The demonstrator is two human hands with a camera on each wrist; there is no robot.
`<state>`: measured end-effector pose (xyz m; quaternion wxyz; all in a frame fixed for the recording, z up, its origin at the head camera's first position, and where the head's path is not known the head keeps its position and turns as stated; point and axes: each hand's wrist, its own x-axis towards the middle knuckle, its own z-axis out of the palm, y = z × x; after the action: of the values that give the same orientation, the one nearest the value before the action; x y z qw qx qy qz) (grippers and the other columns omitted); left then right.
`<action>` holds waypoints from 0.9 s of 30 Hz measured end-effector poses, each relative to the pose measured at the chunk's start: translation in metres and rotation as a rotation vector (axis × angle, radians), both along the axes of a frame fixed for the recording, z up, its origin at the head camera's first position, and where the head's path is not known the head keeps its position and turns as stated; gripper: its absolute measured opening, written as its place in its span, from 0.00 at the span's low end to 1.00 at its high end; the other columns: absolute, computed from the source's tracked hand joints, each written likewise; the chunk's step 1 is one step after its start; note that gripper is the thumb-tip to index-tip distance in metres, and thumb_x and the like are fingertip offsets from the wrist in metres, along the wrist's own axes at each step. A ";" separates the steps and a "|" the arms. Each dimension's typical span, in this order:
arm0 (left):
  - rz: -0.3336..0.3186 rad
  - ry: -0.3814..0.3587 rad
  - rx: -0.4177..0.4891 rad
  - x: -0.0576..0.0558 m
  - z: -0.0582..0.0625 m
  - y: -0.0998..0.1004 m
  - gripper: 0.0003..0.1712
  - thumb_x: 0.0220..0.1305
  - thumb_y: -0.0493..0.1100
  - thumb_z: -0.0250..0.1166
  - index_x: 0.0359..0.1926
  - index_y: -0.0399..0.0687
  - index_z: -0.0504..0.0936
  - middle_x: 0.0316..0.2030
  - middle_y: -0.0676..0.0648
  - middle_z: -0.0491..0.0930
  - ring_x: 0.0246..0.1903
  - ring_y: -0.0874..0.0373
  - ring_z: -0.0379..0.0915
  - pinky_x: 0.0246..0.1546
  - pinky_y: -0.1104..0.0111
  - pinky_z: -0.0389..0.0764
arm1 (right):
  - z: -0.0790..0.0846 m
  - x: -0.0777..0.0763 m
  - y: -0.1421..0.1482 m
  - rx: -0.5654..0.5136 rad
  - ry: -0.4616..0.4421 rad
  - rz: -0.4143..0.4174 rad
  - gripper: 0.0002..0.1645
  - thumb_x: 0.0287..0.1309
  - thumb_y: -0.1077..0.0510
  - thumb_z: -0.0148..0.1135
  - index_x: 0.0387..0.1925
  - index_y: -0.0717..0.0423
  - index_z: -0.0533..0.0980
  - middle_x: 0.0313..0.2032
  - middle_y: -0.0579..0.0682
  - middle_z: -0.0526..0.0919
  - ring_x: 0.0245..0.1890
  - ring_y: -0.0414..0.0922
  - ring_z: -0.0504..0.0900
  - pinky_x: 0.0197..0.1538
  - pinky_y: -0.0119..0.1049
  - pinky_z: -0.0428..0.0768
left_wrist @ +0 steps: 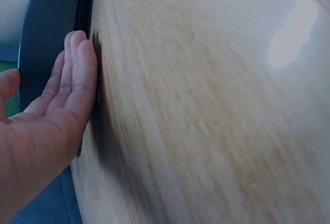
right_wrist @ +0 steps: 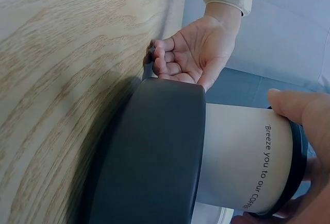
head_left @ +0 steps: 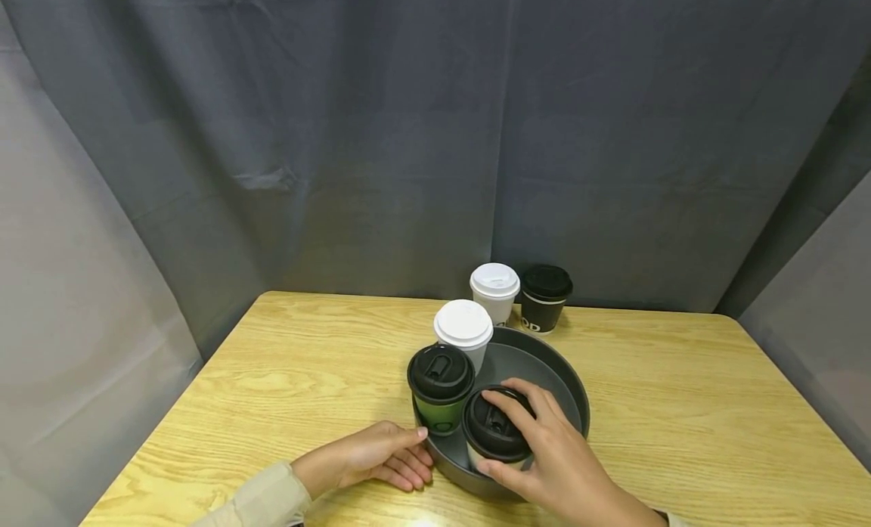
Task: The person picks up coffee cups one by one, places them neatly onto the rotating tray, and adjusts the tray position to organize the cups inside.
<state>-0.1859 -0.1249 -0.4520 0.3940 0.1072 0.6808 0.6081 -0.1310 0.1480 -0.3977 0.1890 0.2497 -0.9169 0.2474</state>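
Observation:
My right hand grips a white paper coffee cup by its black lid, fingers over the top and thumb at the near side. This cup is in the front part of a round dark grey pan. Whether its base touches the pan floor is hidden. At the pan's front left, my left hand touches the outer wall with fairly straight fingers, its thumb at the rim. Inside, at the left, a green cup with a black lid stands before a white-lidded cup.
Behind the pan, a white-lidded cup and a black cup stand side by side near the back edge of the wooden table. Grey cloth hangs behind and at both sides.

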 end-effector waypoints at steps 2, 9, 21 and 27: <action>-0.002 0.000 0.001 0.000 0.000 0.000 0.33 0.71 0.59 0.50 0.45 0.29 0.79 0.34 0.43 0.85 0.29 0.61 0.81 0.35 0.68 0.85 | 0.000 0.000 0.000 -0.003 -0.007 -0.001 0.45 0.41 0.37 0.75 0.62 0.41 0.71 0.62 0.50 0.67 0.60 0.49 0.67 0.49 0.50 0.79; -0.009 0.002 0.012 0.001 0.000 0.000 0.33 0.72 0.59 0.49 0.45 0.28 0.78 0.35 0.42 0.85 0.29 0.61 0.81 0.35 0.68 0.85 | 0.001 0.001 0.000 -0.006 -0.026 -0.007 0.44 0.42 0.37 0.75 0.63 0.38 0.70 0.62 0.50 0.67 0.59 0.49 0.67 0.48 0.51 0.79; 0.019 0.019 0.018 0.002 0.000 0.001 0.31 0.72 0.56 0.50 0.44 0.28 0.79 0.34 0.41 0.85 0.29 0.60 0.82 0.36 0.67 0.85 | 0.004 0.001 0.011 -0.045 -0.093 0.047 0.55 0.41 0.32 0.71 0.70 0.34 0.58 0.70 0.48 0.54 0.67 0.56 0.57 0.50 0.61 0.76; 0.020 0.012 0.020 0.009 0.001 0.007 0.30 0.72 0.56 0.51 0.43 0.28 0.79 0.34 0.42 0.85 0.28 0.61 0.81 0.34 0.69 0.84 | 0.006 -0.003 0.038 -0.026 -0.146 0.071 0.54 0.48 0.34 0.67 0.73 0.35 0.52 0.73 0.47 0.51 0.70 0.58 0.54 0.55 0.66 0.70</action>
<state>-0.1767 -0.1184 -0.4510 0.3829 0.1079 0.6780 0.6181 -0.1342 0.1856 -0.3922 0.1157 0.2610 -0.9156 0.2833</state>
